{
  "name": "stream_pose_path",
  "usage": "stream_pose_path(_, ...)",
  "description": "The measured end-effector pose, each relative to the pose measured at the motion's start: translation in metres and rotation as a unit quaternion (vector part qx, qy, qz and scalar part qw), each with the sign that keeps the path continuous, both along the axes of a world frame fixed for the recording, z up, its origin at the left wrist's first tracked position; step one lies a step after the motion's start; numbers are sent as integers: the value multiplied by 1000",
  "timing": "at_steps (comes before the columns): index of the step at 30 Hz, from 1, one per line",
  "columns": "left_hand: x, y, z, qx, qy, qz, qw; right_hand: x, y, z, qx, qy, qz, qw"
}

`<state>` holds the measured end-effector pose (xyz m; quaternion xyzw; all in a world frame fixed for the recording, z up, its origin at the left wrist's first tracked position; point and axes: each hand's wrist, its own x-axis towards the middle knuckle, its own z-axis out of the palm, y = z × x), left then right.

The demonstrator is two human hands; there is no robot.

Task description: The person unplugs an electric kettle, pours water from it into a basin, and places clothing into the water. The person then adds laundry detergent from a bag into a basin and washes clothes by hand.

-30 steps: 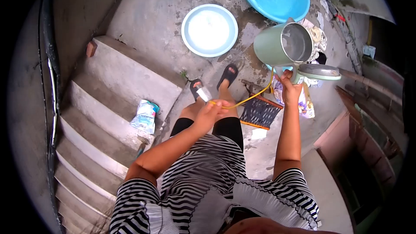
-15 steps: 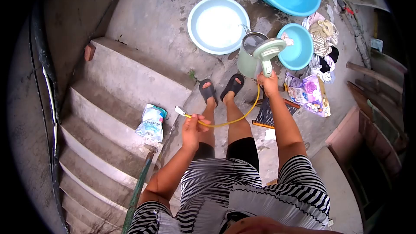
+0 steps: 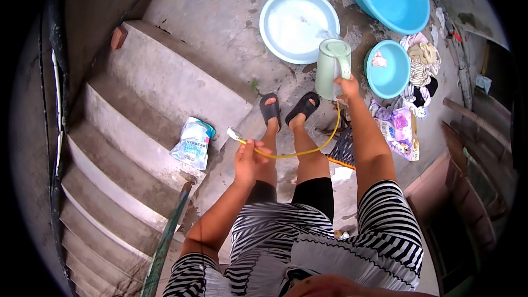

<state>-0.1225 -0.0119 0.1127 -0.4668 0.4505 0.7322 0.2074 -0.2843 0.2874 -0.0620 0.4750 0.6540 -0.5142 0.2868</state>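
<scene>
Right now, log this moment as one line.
right hand: grips green kettle by handle | kettle: tilted, pouring into pale basin | left hand: holds yellow cord near white end

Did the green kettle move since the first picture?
Yes, the green kettle moved toward the pale blue basin. Earlier, we saw a gap between them; now the kettle's top overlaps the basin's rim in view.

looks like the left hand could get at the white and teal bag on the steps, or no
Probably yes: the left hand is beside the bag with nothing between them, though it holds the yellow cord.
</scene>
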Motion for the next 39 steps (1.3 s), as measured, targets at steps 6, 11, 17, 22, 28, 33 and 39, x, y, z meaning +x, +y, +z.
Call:
stream_pose_path(6, 2, -8, -2, 4, 0, 30, 1000, -25, -5, -2, 30, -52, 69, 996)
stream_pose_path(11, 4, -10, -1, 15, -12, 45, 999, -40, -5, -10, 113, -48, 178, 976)
stream_pose_path(17, 5, -7, -1, 21, -19, 60, 998, -60, 1, -28, 213, 18, 413, 885)
stream_pose_path(22, 12, -7, -3, 22, -41, 61, 997, -86, -5, -27, 279, 8, 551, 787)
stream_pose_path(28, 14, -8, -7, 36, -45, 85, 995, -113, -14, -23, 313, -20, 569, 760)
stream_pose_path(33, 12, -8, -9, 59, -45, 122, 990, -134, -44, 4, 350, -81, 609, 707)
stream_pose_path(39, 12, -9, -13, 75, -36, 152, 985, -144, -82, 14, 393, -126, 651, 638)
